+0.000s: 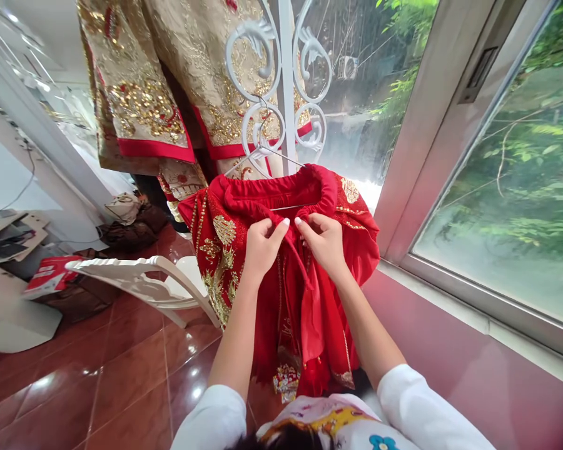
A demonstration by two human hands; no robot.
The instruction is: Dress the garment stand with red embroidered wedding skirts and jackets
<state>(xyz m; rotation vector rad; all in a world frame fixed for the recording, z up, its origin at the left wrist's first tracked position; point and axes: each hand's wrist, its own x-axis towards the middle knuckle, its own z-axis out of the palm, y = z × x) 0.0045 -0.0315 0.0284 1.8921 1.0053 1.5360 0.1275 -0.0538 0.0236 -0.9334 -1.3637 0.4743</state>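
A red skirt [263, 294] with gold embroidery and beading hangs in front of me on a thin wire hanger [281, 153]. Its gathered waistband [272, 187] forms an open loop at the top. My left hand [266, 245] pinches the front edge of the waistband between thumb and fingers. Close beside it, my right hand [321, 240] pinches the same edge, with a small gap between the two thumbs. A red cord [299, 256] hangs down from between the hands over the front folds. The fingers behind the cloth are partly hidden.
Cream and gold embroidered garments [192, 69] hang behind on a white scrollwork metal stand [286, 81]. A white chair [141, 281] stands at left, near bags [131, 219] and a red box [51, 275]. On the right are a sliding window [497, 187] and its sill [478, 322].
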